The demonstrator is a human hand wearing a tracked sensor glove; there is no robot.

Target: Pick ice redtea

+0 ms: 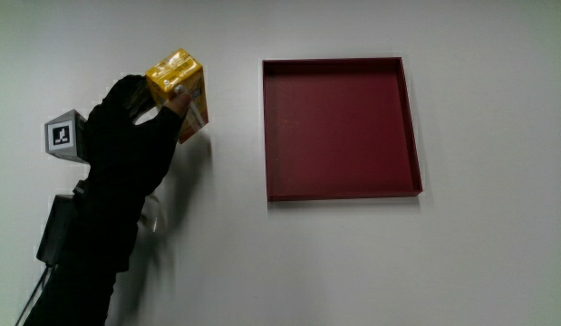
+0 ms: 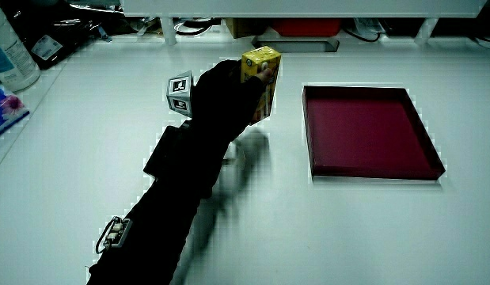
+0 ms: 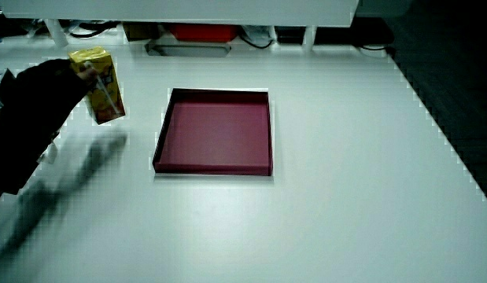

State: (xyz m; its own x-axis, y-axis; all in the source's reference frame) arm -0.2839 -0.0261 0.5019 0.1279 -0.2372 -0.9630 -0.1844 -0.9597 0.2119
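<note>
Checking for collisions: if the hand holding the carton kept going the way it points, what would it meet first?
Probably nothing: the hand, gripping the ice redtea carton, points over bare table, passing beside the red tray. Depth is uncertain.

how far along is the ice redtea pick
Done: the hand has closed around the yellow ice redtea carton beside the red tray. In hand: the carton looks lifted, its shadow lying apart on the table. Left: nothing visibly; the tray holds nothing.
</note>
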